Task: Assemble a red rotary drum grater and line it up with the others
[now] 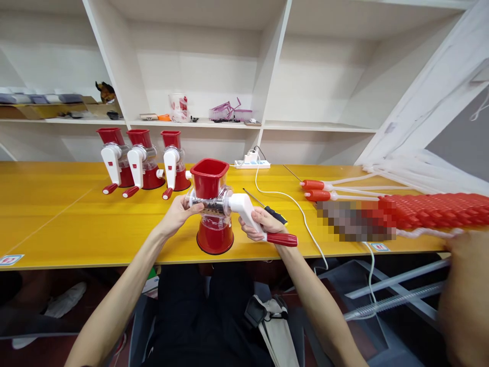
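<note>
We count four glossy graters [216, 237], three behind the one we hold: left hand [179, 213] gripping its clear plastic barrel [220, 205], right hand [263, 224] grasping its bent white crank [243, 205].

a power strip [262, 164] lies on the yellow table [110, 224] below white shelves [324, 126].

Dark clothing [204, 321] (nearly black); forearms [130, 280], hands [178, 216] bare.

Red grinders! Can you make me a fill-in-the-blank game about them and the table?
1. Besides the held grinder, ____ more grinders stand in a row.
2. The right hand holds a white crank with a ____ grip.
3. The colour of the table is ____.

Missing words: three; red; yellow.
</note>
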`<state>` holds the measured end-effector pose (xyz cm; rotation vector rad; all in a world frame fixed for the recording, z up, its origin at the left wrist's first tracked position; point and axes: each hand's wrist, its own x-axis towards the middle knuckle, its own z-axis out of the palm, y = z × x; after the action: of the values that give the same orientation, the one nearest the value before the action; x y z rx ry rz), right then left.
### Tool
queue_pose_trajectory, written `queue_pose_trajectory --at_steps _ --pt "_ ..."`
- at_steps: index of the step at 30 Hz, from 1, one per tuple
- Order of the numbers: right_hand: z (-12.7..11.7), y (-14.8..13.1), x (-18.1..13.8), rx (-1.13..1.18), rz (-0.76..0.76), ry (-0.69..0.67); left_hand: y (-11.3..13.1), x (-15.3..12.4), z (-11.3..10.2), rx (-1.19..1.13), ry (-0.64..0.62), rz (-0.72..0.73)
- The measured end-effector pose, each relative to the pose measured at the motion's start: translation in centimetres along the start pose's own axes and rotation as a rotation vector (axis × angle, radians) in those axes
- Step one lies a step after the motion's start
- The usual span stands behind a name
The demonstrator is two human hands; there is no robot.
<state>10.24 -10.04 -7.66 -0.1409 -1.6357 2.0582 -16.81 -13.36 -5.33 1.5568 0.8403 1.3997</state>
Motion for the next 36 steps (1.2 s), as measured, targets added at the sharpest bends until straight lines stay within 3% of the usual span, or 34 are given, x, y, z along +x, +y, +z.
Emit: queue_pose_trajectory --at_steps 36 --pt "0.5 0.5 -0.4 -0.025 0.009 0.062 0.4 0.0 -0.2 0.015 -0.056 -0.020"
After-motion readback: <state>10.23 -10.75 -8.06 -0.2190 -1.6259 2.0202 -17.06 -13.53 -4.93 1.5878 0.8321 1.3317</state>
